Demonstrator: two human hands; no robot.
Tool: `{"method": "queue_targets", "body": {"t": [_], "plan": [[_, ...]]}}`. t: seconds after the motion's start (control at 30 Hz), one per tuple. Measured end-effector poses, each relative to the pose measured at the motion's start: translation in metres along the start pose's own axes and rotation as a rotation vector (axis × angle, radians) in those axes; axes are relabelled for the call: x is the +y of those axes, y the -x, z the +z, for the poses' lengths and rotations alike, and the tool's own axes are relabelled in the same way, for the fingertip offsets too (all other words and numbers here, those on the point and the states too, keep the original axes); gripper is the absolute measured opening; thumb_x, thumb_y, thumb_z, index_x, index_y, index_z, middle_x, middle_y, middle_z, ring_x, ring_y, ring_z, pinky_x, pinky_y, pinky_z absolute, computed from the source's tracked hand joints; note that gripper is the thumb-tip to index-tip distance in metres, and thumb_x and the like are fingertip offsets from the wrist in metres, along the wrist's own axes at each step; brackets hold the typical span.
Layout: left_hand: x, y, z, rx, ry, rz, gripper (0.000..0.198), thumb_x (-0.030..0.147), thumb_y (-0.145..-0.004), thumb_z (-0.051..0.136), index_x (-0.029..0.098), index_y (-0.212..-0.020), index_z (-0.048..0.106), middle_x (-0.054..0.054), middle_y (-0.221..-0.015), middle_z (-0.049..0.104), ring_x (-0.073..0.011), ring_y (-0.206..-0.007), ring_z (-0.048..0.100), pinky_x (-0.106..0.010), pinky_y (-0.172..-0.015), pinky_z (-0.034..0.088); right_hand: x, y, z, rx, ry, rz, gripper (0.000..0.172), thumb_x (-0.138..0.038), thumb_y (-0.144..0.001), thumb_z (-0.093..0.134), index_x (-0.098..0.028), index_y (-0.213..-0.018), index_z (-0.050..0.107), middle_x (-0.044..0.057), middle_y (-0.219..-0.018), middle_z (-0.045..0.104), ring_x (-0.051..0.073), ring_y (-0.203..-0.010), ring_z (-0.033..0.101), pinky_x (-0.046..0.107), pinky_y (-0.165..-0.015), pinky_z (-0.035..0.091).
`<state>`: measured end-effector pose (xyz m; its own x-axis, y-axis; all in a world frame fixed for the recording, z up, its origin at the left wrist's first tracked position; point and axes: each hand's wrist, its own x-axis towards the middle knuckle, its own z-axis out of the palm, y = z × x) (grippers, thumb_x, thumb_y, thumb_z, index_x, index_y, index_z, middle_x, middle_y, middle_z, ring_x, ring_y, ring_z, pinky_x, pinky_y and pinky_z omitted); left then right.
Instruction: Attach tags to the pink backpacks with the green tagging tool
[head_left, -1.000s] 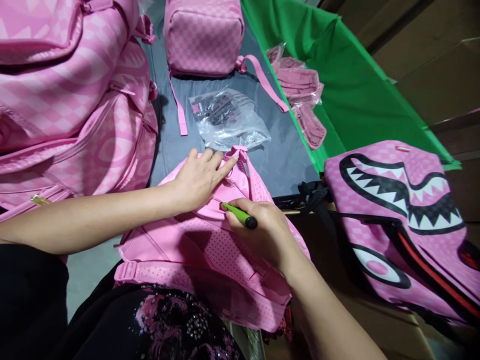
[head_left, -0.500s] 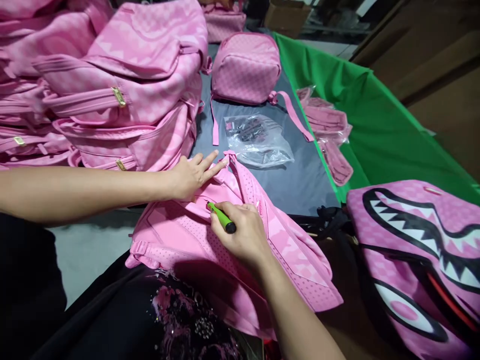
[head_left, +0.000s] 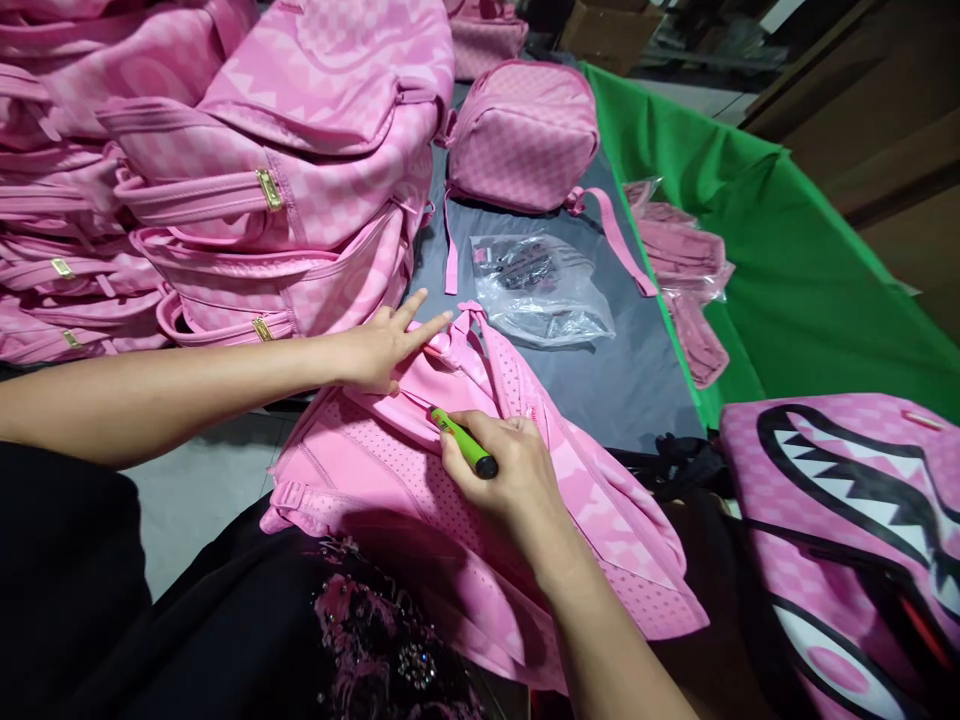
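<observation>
A pink backpack point(head_left: 420, 500) lies back side up in front of me, partly over my lap. My left hand point(head_left: 382, 345) rests flat on its upper part with the fingers spread, close to the top loop point(head_left: 469, 318). My right hand point(head_left: 502, 470) is closed on a green pen-like tool with a black end point(head_left: 465, 443). The tool's tip touches the backpack's fabric just below my left hand.
A stack of pink backpacks point(head_left: 247, 170) fills the left. A small pink bag point(head_left: 525, 130) and a clear plastic bag of small parts point(head_left: 544, 290) lie on the grey table point(head_left: 622, 380). Green cloth point(head_left: 787, 270) is at right, a shark-mouth backpack point(head_left: 847, 520) lower right.
The view has tilted up and shifted, so the stack on the left shows more. Both hands stay on the backpack. My left fingers have spread a little; the tool tip has barely moved.
</observation>
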<state>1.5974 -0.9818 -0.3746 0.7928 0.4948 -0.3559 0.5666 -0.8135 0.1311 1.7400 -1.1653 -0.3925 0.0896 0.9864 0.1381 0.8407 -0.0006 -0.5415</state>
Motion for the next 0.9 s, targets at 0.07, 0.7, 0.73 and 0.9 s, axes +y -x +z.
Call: {"method": "queue_targets", "body": {"t": [0.07, 0.7, 0.73, 0.9], "plan": [[-0.005, 0.001, 0.002, 0.016, 0.045, -0.048, 0.129, 0.027, -0.071, 0.078, 0.032, -0.157, -0.019, -0.024, -0.164, -0.019, -0.0447, -0.144, 0.034, -0.047, -0.108, 0.042, 0.0, -0.002, 0.002, -0.003, -0.004, -0.021, 0.02, -0.028, -0.088, 0.056, -0.02, -0.098, 0.072, 0.002, -0.079, 0.076, 0.019, -0.068, 0.069, 0.036, -0.076, 0.041], [-0.018, -0.02, 0.023, 0.041, 0.087, 0.076, 0.106, 0.019, -0.079, 0.064, 0.023, -0.16, -0.005, -0.023, -0.164, 0.012, -0.0344, -0.138, 0.045, -0.043, -0.111, 0.04, 0.003, -0.035, 0.028, -0.087, -0.091, 0.081, 0.02, -0.026, -0.086, 0.065, -0.022, -0.102, 0.076, 0.004, -0.085, 0.079, 0.021, -0.073, 0.072, 0.034, -0.08, 0.048], [-0.02, -0.02, 0.023, 0.035, 0.089, 0.081, 0.105, 0.019, -0.08, 0.063, 0.023, -0.16, -0.005, -0.023, -0.164, 0.012, -0.0345, -0.138, 0.045, -0.043, -0.111, 0.039, 0.003, -0.037, 0.03, -0.092, -0.079, 0.076, 0.02, -0.025, -0.085, 0.066, -0.023, -0.101, 0.076, 0.004, -0.084, 0.079, 0.021, -0.073, 0.072, 0.035, -0.08, 0.049], [-0.025, -0.024, 0.024, 0.025, 0.061, 0.104, 0.104, 0.017, -0.08, 0.06, 0.024, -0.16, -0.007, -0.023, -0.163, 0.016, -0.0342, -0.133, 0.049, -0.042, -0.106, 0.044, 0.003, -0.039, 0.04, -0.096, -0.067, 0.078, 0.022, -0.023, -0.084, 0.065, -0.025, -0.104, 0.075, 0.004, -0.089, 0.08, 0.023, -0.078, 0.074, 0.039, -0.088, 0.049]]}}
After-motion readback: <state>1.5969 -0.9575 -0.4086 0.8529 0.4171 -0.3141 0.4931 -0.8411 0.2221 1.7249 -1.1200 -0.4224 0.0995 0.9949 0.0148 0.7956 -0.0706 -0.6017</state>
